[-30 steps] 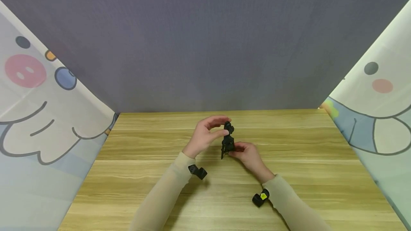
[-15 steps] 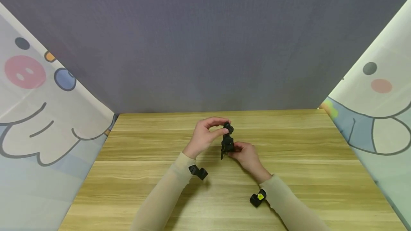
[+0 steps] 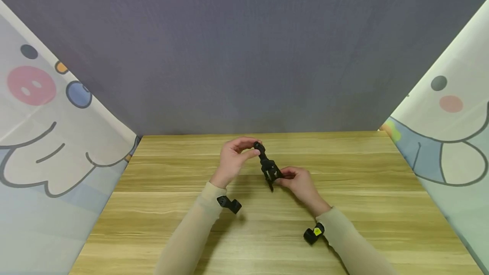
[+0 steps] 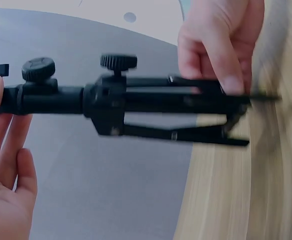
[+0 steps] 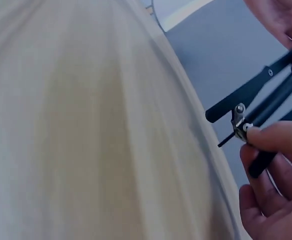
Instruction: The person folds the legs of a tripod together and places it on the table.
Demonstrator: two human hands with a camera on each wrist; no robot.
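A small black tripod (image 3: 269, 169) is held above the table between both hands, tilted, its top to the far left. My left hand (image 3: 231, 160) pinches its top end between thumb and fingers. Near the legs' lower ends, my right hand (image 3: 302, 186) pinches one leg with thumb and fingers. Two ribbed knobs (image 4: 118, 62) stand out from the tripod's upper part in the left wrist view. Its legs are slightly spread there. A metal hinge piece (image 5: 240, 120) shows by the right thumb in the right wrist view.
The wooden table (image 3: 363, 173) lies beneath both hands. A grey wall panel (image 3: 244, 54) rises behind its far edge. Cartoon-printed cloths (image 3: 451, 147) flank both sides. Each wrist wears a small black camera (image 3: 314, 233).
The tripod has swung from nearly straight to slanting, its top end moving left with the left hand. The right hand has shifted only slightly, still pinching the leg end.
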